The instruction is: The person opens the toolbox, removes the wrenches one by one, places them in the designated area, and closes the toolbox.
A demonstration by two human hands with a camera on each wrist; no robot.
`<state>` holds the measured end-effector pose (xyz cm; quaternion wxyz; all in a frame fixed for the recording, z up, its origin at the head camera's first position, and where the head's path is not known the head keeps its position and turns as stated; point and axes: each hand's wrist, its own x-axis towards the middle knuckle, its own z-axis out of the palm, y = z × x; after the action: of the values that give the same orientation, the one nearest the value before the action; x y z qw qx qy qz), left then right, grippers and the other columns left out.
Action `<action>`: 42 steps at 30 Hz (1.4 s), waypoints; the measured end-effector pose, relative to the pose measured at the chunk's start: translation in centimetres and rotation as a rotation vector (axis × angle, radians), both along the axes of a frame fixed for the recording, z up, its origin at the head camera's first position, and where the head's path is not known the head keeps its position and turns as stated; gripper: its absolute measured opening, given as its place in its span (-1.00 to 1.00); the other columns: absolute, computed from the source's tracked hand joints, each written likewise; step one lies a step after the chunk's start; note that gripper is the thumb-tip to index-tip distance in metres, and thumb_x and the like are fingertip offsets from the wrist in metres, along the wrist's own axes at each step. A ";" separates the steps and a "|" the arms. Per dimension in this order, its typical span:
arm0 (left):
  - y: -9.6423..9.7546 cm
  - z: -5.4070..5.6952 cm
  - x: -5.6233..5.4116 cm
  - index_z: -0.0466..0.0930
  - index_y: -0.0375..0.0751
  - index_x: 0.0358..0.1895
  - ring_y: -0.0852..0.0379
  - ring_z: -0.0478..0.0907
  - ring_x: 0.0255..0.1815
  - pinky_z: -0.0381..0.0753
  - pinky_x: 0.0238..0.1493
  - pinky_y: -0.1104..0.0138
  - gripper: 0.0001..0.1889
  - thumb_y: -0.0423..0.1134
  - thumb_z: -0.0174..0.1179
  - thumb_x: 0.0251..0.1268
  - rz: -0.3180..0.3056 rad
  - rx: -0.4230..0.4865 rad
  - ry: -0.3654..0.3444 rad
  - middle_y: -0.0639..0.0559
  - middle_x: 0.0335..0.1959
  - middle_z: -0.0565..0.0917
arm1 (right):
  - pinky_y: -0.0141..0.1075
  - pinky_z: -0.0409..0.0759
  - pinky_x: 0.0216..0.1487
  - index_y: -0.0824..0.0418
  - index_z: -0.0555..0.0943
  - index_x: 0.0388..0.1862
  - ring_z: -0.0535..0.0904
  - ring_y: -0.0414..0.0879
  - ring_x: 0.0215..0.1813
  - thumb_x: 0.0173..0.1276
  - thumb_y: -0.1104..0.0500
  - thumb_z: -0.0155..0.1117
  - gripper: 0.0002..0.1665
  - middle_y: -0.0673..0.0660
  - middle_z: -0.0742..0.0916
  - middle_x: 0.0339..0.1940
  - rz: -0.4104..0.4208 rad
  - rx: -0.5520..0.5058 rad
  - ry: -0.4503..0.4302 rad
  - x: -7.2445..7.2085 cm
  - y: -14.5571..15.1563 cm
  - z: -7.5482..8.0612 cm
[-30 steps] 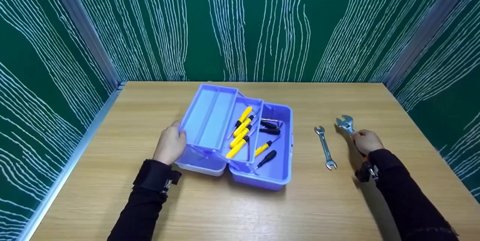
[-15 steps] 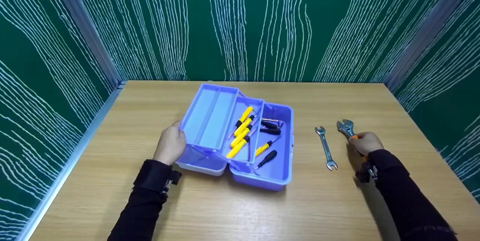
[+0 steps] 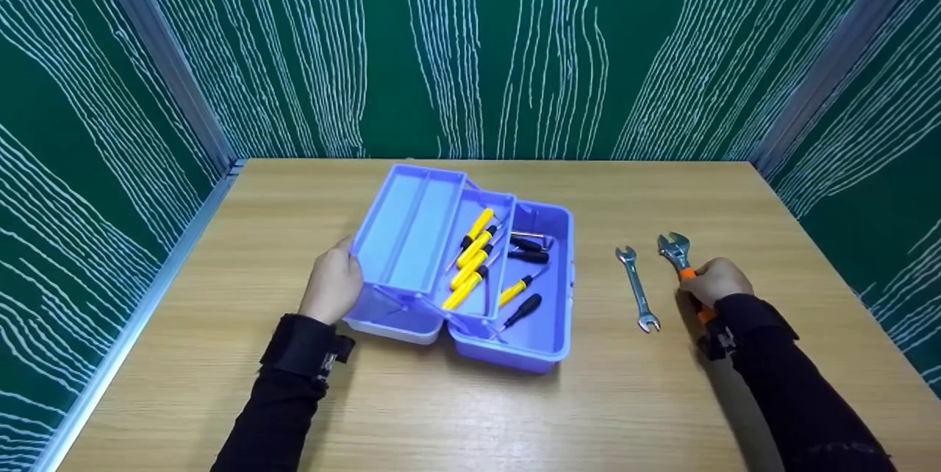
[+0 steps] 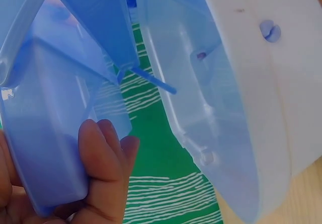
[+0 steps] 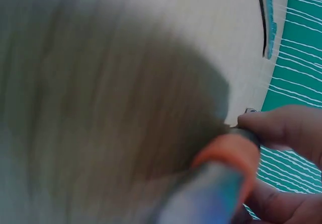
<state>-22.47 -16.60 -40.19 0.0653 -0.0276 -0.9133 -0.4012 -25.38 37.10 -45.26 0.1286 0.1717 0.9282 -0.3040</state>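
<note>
My left hand (image 3: 331,284) grips the left edge of the upper tray (image 3: 415,226) of a purple-blue cantilever toolbox (image 3: 564,340). In the left wrist view its fingers (image 4: 100,156) curl round the tray's corner, apart from the pale lid (image 4: 297,83). My right hand (image 3: 717,282) pinches an adjustable wrench (image 3: 678,250) by its orange handle, jaw end pointing away from me. Close up in the right wrist view, the orange grip (image 5: 234,153) sits between thumb and fingers. A double open-ended wrench (image 3: 638,292) lies on the table between toolbox and right hand.
Several yellow screwdrivers (image 3: 468,288) lie in the middle tray. Black-handled tools (image 3: 526,308) and another yellow screwdriver (image 3: 516,290) are in the toolbox's bottom. Green walls with white lines (image 3: 514,53) close off the wooden table (image 3: 470,420) at the back and sides.
My right hand has shifted its hold slightly, and more of the orange handle shows. The wrench's head has dipped a little toward me. The left hand and toolbox stay put.
</note>
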 end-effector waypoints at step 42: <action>-0.3 -0.2 0.0 0.20 -0.55 0.40 -0.31 0.51 0.22 0.48 0.28 -0.05 -0.53 -0.44 -0.23 0.49 0.006 0.048 -0.069 -0.50 0.24 0.47 | -0.29 0.67 -0.08 0.58 0.19 0.41 0.63 -0.15 -0.20 0.53 0.10 0.00 -0.30 0.40 0.63 0.04 0.190 -0.542 0.292 1.3 -14.5 -0.8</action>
<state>-22.52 -16.86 -40.39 0.0357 -0.0096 -0.9051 -0.4236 -24.11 22.61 -46.03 0.0630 -0.0018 0.8340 -0.5482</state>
